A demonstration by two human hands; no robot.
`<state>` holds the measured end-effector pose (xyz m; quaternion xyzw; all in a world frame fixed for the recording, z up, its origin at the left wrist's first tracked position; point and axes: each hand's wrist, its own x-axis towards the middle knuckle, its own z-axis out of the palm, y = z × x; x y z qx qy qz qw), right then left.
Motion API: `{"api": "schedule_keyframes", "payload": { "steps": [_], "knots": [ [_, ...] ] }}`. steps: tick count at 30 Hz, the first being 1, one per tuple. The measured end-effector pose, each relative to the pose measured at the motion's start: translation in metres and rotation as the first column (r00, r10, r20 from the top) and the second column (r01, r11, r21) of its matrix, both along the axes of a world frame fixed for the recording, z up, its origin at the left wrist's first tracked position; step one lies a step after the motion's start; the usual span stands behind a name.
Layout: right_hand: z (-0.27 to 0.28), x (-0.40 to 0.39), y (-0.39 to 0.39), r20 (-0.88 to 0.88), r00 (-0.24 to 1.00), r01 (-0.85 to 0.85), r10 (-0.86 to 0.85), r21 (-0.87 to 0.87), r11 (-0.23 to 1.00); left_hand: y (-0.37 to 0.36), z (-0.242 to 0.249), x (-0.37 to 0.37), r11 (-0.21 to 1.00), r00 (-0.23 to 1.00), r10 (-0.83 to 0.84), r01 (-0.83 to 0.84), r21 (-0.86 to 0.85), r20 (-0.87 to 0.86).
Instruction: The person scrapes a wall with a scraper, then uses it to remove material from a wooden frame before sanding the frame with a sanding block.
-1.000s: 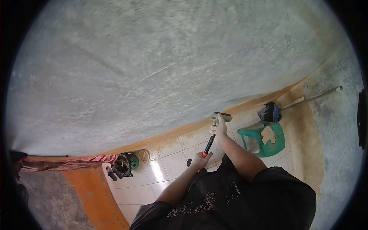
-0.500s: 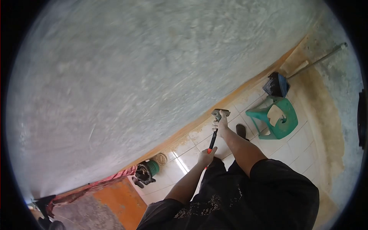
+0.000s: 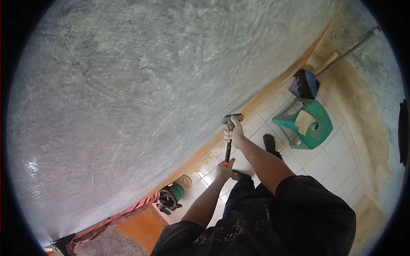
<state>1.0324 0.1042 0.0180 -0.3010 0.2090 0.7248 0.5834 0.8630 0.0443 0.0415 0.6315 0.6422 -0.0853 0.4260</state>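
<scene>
A long-handled scraper with a black shaft, an orange-red band and a wide grey head is held in both hands. Just below the head, my right hand wraps round it, the thumb lying up along the head. Lower down, my left hand grips the handle at the orange-red band and hides its end. The head overlaps the lower part of the grey, scratched wall in this view. Pale dust coats the fingers of my right hand.
To the right, a green plastic stool carries a beige piece. Behind it a dustpan with a long handle leans near the corner. A green basket with a dark bag stands by the wall at lower left. Debris dots the white tiles.
Both hands and the scraper have shifted left and slightly up in the view, the head now against the wall's lower part. The view itself has also turned slightly.
</scene>
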Motion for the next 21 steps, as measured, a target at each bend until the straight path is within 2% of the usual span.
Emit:
{"api": "schedule_keyframes", "payload": {
  "steps": [3,4,7,8,11,14,17,18,21],
  "knots": [
    [0.001,0.002,-0.004,-0.009,1.000,-0.013,0.013,-0.012,1.000,-0.013,0.000,-0.004,0.999,0.999,-0.043,0.043,-0.001,-0.005],
    [0.000,0.000,-0.004,-0.010,1.000,-0.027,0.027,-0.010,1.000,-0.013,0.009,0.001,0.998,0.999,-0.006,0.003,-0.069,-0.052],
    [0.012,0.003,0.007,-0.021,0.999,-0.042,0.043,0.035,0.999,0.001,0.017,0.010,0.999,0.999,-0.002,0.003,0.046,-0.032],
    [0.015,0.004,0.007,-0.013,1.000,-0.026,0.026,0.040,0.999,0.004,0.024,0.011,0.998,0.997,0.021,-0.025,-0.063,-0.072],
    [0.010,0.009,-0.004,-0.015,0.999,0.041,-0.041,0.022,0.999,0.006,0.024,0.010,0.995,0.996,-0.036,0.028,-0.093,-0.083],
    [-0.018,0.020,-0.038,-0.057,0.989,0.130,-0.135,-0.080,0.988,-0.001,0.038,0.027,0.942,0.982,-0.139,0.091,-0.323,-0.128],
    [-0.047,0.031,-0.080,-0.065,0.971,0.217,-0.232,-0.185,0.958,-0.020,0.013,0.032,0.903,0.964,-0.241,0.180,-0.390,-0.113],
    [-0.055,0.038,-0.091,0.007,0.969,0.245,-0.249,-0.194,0.950,-0.026,0.011,0.038,0.892,0.965,-0.251,0.198,-0.407,-0.081],
    [-0.071,0.063,-0.125,0.218,0.929,0.348,-0.298,-0.249,0.904,-0.045,-0.085,0.011,0.886,0.914,-0.365,0.399,-0.236,0.177]
  ]
}}
